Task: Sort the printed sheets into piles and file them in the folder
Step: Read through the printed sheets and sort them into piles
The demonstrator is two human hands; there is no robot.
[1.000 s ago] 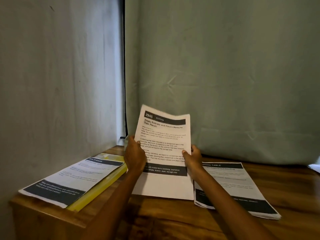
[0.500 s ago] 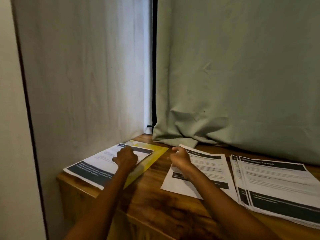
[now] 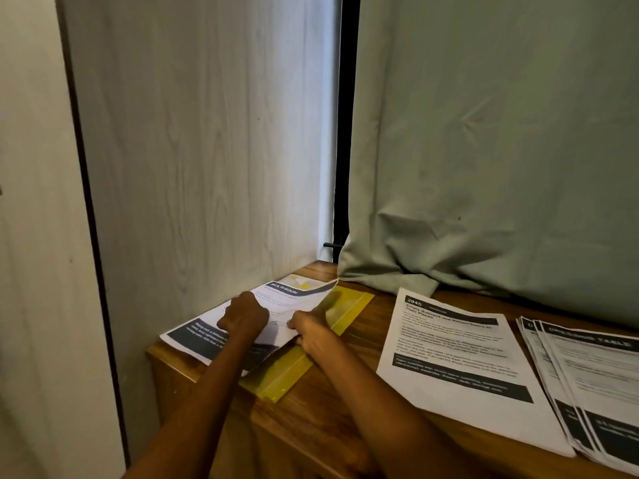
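Both hands are on the white printed sheet with dark header bands (image 3: pixel 283 300), which sits on the glossy yellow plastic folder (image 3: pixel 345 312) at the wooden table's (image 3: pixel 332 406) left end. Left hand (image 3: pixel 243 318) rests on it clenched; right hand (image 3: pixel 311 331) pinches its curling right edge. A single flat sheet (image 3: pixel 456 368) lies nearby.

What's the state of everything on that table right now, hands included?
Left hand: pressing on the top sheet.
Right hand: lifting the top sheet's edge.
Top sheet: far corner curled up.
Yellow folder: flat under the sheets.
Single sheet: flat, face up.
Fanned pile: flat, untouched.
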